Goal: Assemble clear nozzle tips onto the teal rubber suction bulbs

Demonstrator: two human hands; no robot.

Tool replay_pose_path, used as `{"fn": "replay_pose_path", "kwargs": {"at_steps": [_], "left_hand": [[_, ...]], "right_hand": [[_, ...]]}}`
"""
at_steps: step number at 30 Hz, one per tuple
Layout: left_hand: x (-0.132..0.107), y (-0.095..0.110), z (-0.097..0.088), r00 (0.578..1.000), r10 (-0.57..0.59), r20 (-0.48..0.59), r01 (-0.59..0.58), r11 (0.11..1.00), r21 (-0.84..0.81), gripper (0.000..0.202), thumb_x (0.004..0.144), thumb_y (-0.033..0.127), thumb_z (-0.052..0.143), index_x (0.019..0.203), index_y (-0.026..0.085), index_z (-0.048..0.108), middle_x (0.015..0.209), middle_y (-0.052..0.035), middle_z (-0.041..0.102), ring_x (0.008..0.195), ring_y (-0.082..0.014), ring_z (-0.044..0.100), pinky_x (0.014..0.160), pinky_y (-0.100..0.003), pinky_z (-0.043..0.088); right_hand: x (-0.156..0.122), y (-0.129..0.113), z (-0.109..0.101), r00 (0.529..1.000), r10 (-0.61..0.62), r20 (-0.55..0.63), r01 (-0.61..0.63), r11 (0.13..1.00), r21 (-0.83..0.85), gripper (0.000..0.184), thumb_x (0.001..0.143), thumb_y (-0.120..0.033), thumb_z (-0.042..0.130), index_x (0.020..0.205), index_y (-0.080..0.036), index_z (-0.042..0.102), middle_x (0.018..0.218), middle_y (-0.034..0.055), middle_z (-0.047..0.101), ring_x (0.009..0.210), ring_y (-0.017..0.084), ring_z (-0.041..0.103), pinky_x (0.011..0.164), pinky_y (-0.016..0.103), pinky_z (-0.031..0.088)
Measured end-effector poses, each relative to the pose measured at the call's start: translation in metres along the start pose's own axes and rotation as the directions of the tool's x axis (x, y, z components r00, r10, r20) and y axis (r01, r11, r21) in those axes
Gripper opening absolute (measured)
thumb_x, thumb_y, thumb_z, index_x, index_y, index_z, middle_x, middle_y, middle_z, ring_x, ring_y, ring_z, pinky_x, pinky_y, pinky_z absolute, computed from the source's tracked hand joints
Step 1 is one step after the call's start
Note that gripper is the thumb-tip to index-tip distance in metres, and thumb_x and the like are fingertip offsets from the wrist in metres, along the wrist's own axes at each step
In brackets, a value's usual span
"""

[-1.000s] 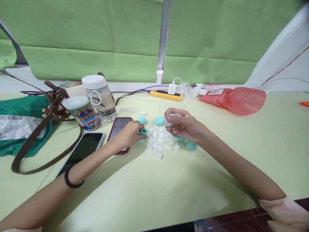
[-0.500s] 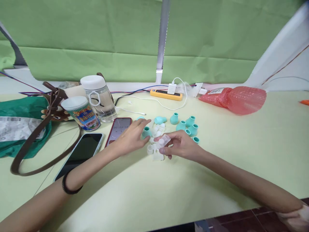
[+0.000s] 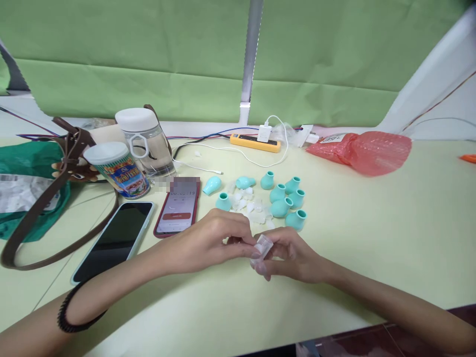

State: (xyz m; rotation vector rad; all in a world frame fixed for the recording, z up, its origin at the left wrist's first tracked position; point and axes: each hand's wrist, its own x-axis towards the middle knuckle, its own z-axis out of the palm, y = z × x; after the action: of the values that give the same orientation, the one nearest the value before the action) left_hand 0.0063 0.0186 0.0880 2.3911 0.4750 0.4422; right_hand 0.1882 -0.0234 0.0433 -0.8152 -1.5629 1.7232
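Tube [image 3: 265, 244] pinched by left hand [image 3: 222, 239] + right hand [image 3: 296, 258], near side of pile [image 3: 257, 216]; probably being fitted, so steady grip needed next.

Phones [image 3: 177, 208] left of bulbs [image 3: 278, 193]; power strip [image 3: 241, 142] behind.

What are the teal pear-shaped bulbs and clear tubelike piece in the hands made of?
The teal pear-shaped bulbs seem satiny rubber or plastic: even colour, soft highlights. The clear tubelike piece is probably glossy plastic: see-through, with pale edges.
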Motion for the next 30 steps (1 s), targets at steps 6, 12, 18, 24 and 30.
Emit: {"fn": "replay_pose_path", "kwargs": {"at_steps": [6, 12, 18, 24, 30], "left_hand": [[-0.002, 0.003, 0.000, 0.996, 0.089, -0.027, -0.085, 0.987, 0.138, 0.022, 0.084, 0.016, 0.041, 0.091, 0.009, 0.061, 0.078, -0.0074, 0.059, 0.072, -0.0126, 0.052, 0.064, -0.023, 0.040], [-0.003, 0.006, 0.002, 0.989, 0.145, -0.030, -0.132, 0.955, 0.267, 0.022, 0.083, 0.019, 0.042, 0.091, 0.012, 0.061, 0.079, -0.0083, 0.060, 0.075, -0.0147, 0.052, 0.067, -0.025, 0.041], [-0.001, 0.005, -0.007, 0.971, 0.228, 0.071, -0.237, 0.956, 0.173, 0.017, 0.080, 0.013, 0.048, 0.089, 0.012, 0.061, 0.076, -0.0074, 0.061, 0.075, -0.0141, 0.051, 0.065, -0.024, 0.043], [-0.001, 0.005, 0.000, 0.957, 0.290, 0.026, -0.275, 0.874, 0.401, 0.023, 0.084, 0.011, 0.038, 0.079, 0.008, 0.061, 0.072, -0.0093, 0.059, 0.070, -0.0148, 0.048, 0.059, -0.026, 0.042], [-0.002, -0.001, 0.005, 0.921, 0.387, -0.039, -0.313, 0.797, 0.516, 0.017, 0.081, 0.008, 0.043, 0.076, 0.009, 0.060, 0.075, -0.0089, 0.059, 0.069, -0.0141, 0.046, 0.057, -0.026, 0.041]], "right_hand": [[0.002, 0.004, 0.001, 0.999, 0.010, -0.032, -0.005, 0.990, 0.138, 0.007, 0.062, -0.011, 0.065, 0.066, -0.012, 0.060, 0.062, -0.0014, 0.053, 0.052, 0.005, 0.049, 0.044, 0.016, 0.045], [0.004, 0.006, 0.001, 0.998, 0.042, -0.043, -0.032, 0.976, 0.215, 0.008, 0.059, -0.013, 0.067, 0.063, -0.010, 0.061, 0.058, -0.0012, 0.054, 0.046, 0.005, 0.050, 0.041, 0.016, 0.045], [0.004, 0.013, -0.005, 0.971, 0.140, 0.192, -0.199, 0.919, 0.339, 0.014, 0.059, -0.018, 0.068, 0.066, -0.007, 0.063, 0.058, 0.0027, 0.059, 0.043, 0.007, 0.053, 0.036, 0.017, 0.044], [0.007, 0.021, -0.010, 0.948, 0.142, 0.286, -0.276, 0.814, 0.510, 0.018, 0.063, -0.023, 0.063, 0.066, -0.005, 0.063, 0.052, 0.0043, 0.058, 0.041, 0.008, 0.050, 0.030, 0.016, 0.041], [0.008, 0.021, -0.013, 0.948, 0.137, 0.287, -0.290, 0.741, 0.606, 0.017, 0.067, -0.021, 0.058, 0.066, -0.005, 0.061, 0.050, 0.0047, 0.056, 0.044, 0.009, 0.049, 0.027, 0.015, 0.038]]}}
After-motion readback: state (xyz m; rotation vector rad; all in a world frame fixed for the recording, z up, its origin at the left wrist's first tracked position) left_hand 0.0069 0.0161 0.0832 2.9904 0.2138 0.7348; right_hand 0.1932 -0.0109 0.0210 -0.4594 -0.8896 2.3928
